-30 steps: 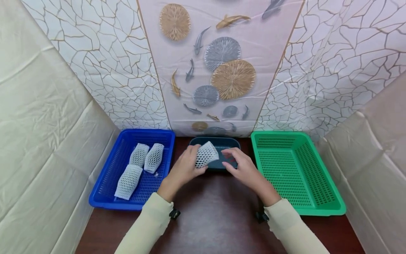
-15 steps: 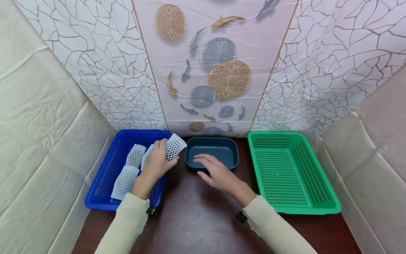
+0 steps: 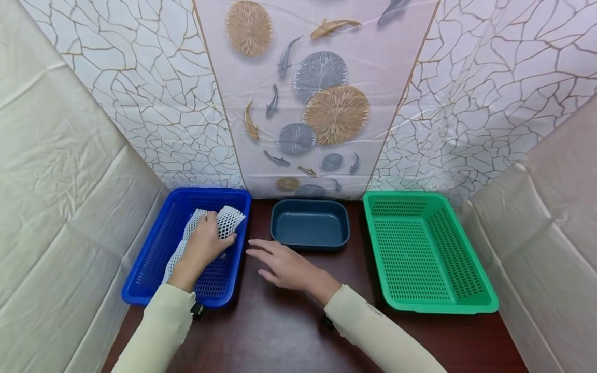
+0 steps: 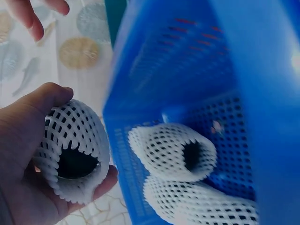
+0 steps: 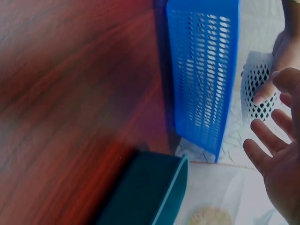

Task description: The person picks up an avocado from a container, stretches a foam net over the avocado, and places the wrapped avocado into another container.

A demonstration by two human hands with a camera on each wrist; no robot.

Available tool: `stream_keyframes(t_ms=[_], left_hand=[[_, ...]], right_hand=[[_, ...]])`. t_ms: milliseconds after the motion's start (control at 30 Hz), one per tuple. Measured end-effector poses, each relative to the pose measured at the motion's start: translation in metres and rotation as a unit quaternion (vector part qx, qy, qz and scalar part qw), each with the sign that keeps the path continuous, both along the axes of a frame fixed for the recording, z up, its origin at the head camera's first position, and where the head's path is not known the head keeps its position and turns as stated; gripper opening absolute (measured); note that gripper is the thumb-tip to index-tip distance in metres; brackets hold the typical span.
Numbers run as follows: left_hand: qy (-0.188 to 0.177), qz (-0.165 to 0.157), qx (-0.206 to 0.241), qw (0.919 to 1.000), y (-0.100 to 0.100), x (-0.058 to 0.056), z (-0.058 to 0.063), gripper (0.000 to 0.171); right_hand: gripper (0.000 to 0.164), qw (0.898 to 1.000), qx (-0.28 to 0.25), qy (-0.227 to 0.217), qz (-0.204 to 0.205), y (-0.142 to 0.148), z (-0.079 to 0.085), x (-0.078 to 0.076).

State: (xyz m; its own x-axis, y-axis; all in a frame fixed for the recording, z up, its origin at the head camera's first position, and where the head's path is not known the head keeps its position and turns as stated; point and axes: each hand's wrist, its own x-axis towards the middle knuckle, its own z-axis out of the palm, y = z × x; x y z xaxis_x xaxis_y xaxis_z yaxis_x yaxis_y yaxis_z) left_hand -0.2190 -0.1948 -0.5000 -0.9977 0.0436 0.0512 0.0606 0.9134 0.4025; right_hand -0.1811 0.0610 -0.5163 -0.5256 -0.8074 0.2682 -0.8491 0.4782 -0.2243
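My left hand (image 3: 200, 246) grips a white foam net sleeve (image 3: 229, 220) over the blue basket (image 3: 205, 192). In the left wrist view, thumb and fingers wrap round this sleeve (image 4: 84, 126), and a dark inside shows at its open end. More white foam net sleeves (image 4: 171, 152) lie in the basket, partly hidden by the left hand and forearm in the head view. My right hand (image 3: 286, 267) holds nothing. It hovers over the table between the blue basket and the dark blue tray, fingers spread and loosely bent.
The dark blue tray (image 3: 310, 230) stands at the middle back with nothing in it. To the right is a green basket (image 3: 417, 259) with perforated walls. A patterned cloth (image 3: 322, 171) hangs behind, and pale cloth walls close off both sides of the brown table (image 3: 280, 331).
The left hand has carried the foam net sleeve from above the dark tray leftward over the blue basket. The right hand has moved left too, away from the tray.
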Motion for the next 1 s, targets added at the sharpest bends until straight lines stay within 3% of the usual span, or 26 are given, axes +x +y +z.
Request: stream_keyframes(t_ms=[300, 500, 700, 1000], left_hand=[[-0.025, 0.009, -0.022, 0.9994, -0.016, 0.005, -0.010, 0.084], [-0.090, 0.015, -0.004, 0.9958, -0.021, 0.007, -0.018, 0.093], [-0.154, 0.019, 0.006, 0.9879, -0.025, 0.012, -0.027, 0.101], [-0.189, 0.027, 0.005, 0.9816, -0.023, 0.020, -0.038, 0.102]], right_hand=[[0.069, 0.999, 0.043, -0.012, 0.025, -0.024, -0.016, -0.001], [0.070, 0.997, 0.070, 0.014, 0.024, -0.030, -0.023, -0.002], [0.072, 0.994, 0.103, -0.003, 0.021, -0.033, -0.029, -0.004], [0.072, 0.991, 0.124, -0.035, 0.037, -0.035, -0.037, -0.007]])
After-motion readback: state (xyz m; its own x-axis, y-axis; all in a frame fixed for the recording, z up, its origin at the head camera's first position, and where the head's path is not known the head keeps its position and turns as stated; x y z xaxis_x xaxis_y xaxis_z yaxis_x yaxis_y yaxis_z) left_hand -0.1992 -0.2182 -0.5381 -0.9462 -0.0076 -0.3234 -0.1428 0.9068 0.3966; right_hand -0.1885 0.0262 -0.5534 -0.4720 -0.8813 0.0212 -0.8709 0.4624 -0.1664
